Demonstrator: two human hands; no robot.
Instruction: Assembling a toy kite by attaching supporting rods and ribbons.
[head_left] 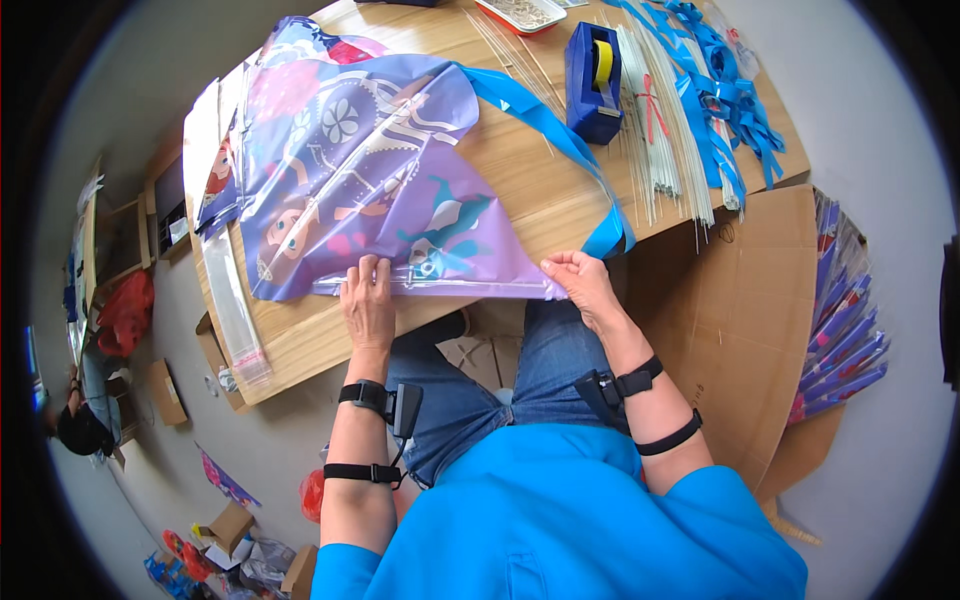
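A purple kite [365,170] printed with cartoon figures lies across the near part of the wooden table, its near edge along the table's rim. My left hand [369,310] is closed on that near edge, fingers curled over a folded hem with a thin pale strip. Farther right, my right hand [588,287] pinches the kite's pointed corner between thumb and fingertips. A blue ribbon [540,115] runs from the kite's far right side and loops down over the table edge, just above my right hand. Whether a rod sits inside the hem I cannot tell.
A blue tape dispenser [594,85], bundles of thin white rods [655,140] and blue ribbons [735,100] lie on the table [480,170] at far right. Clear plastic sleeves [232,300] lie at left. Beside my right arm stands a big carton [735,300] next to rolled purple kites [845,310].
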